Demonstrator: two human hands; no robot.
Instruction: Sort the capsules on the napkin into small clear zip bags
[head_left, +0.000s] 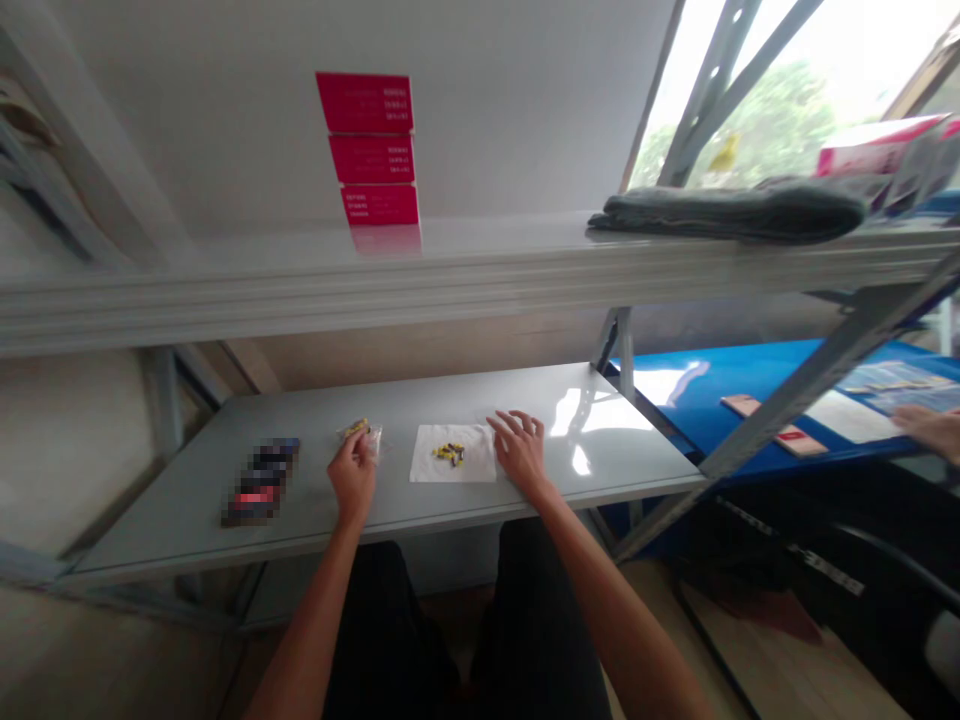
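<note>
My left hand (352,482) is closed in a pinch on a small clear plastic bag (375,436). Small yellowish pieces show by its fingertips, inside or behind the bag; I cannot tell which. Right of it, a white sheet (433,462) lies flat on the grey shelf. Several small yellow and dark pieces (452,454) sit in a loose heap at the sheet's middle, too small to name. My right hand (521,452) rests at the sheet's right edge with fingers apart and nothing held.
A dark, pixelated oblong (261,484) lies on the shelf's left. Overhead, an upper shelf edge (480,290) carries red boxes (375,160) and a folded grey cloth (727,210). Beyond a slanted metal post (795,370), another person's hand (934,430) is over a blue table (690,400).
</note>
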